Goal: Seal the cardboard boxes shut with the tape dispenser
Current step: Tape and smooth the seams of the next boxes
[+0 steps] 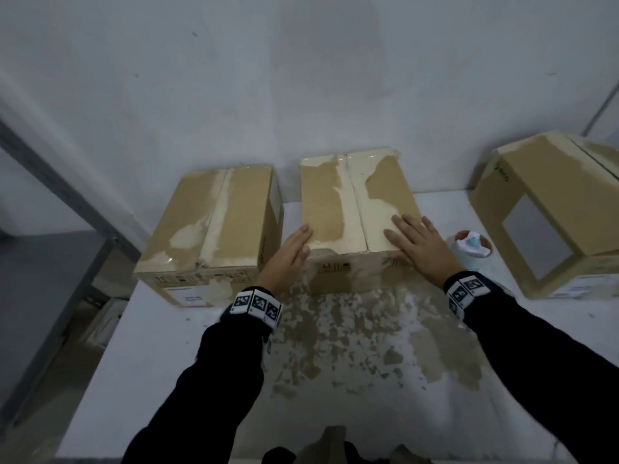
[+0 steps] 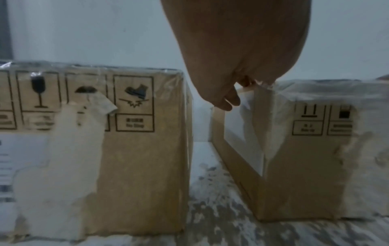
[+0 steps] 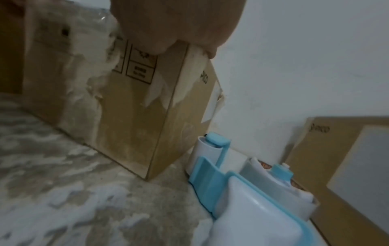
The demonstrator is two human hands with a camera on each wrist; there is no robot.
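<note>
Both hands flat and relaxed on the middle cardboard box [image 1: 355, 216], set well apart from each other, fingers straight and gripping nothing. Left hand [image 1: 291, 251] laid against the box's near left top edge, fingertips on the lid; in the left wrist view the fingertips [image 2: 229, 101] seen touching the torn upper corner of that box [image 2: 305, 149]. Right hand [image 1: 415, 244] spread palm-down over the near right corner of the lid, fingers pointing toward the wall [image 1: 301, 78]; from the right wrist view, the heel of the hand [image 3: 179, 25] sitting on the box's top edge. Middle box closed, flaps meeting along a centre seam, pale torn patches across the lid and clear film over the near edge. Left cardboard box [image 1: 214, 229] just beside it, a narrow gap between, flaps likewise closed, handling symbols printed on its front face [image 2: 134, 103]. Right cardboard box [image 1: 549, 209] standing well apart at the far right, tilted, a pale rectangular label on its side. Tape dispenser [image 1: 470, 249], white and light blue, lying on the bench [image 1: 368, 363] between the middle and right boxes, just beside the right hand and not touched; close up [image 3: 242, 183] near the middle box's right corner. Bench white, its surface heavily scuffed with brown patches in front of the boxes.
</note>
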